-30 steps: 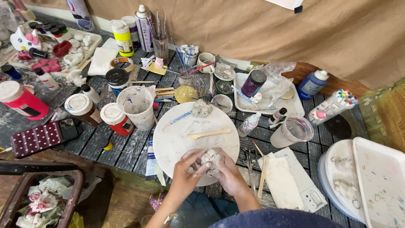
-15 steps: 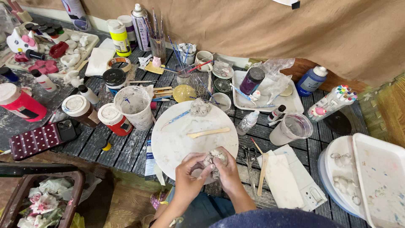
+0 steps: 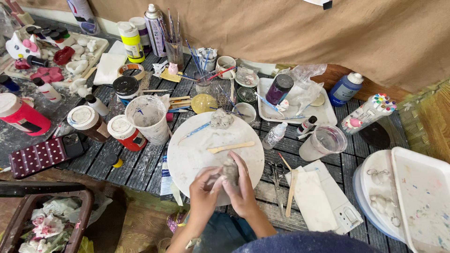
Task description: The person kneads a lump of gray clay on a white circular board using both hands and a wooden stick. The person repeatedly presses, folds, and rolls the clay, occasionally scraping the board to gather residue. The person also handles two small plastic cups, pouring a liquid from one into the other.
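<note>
Both hands meet over the near edge of a round white board (image 3: 197, 154) on the dark slatted desk (image 3: 117, 164). The left hand (image 3: 205, 187) and right hand (image 3: 241, 185) are cupped together around a grey clay lump (image 3: 229, 168), fingers curled and pressed against it from both sides. A second clay lump (image 3: 221, 118) sits at the board's far edge, with a flat wooden stick (image 3: 231, 147) lying across the middle and a blue tool (image 3: 193, 132) to its left.

Left of the board stand a white cup (image 3: 147, 117) smeared grey inside, a red jar (image 3: 125, 133) with a white lid, a brown jar (image 3: 88, 122) also lidded white, and a larger red tub (image 3: 21, 115). A dark red dotted case (image 3: 37, 157) lies near the desk's front edge. At the back stand a yellow-labelled bottle (image 3: 131, 42), a grey spray can (image 3: 153, 26) and a glass of brushes (image 3: 174, 44). A white tube with blue print (image 3: 165, 175) lies just under the board's left rim.

To the right are a white tray (image 3: 323, 110) holding a dark purple bottle (image 3: 280, 88), a blue bottle (image 3: 345, 88) with a white cap, a clear measuring cup (image 3: 323, 142), scissors (image 3: 274, 171), and a paint-spotted white tray (image 3: 424, 197).
</note>
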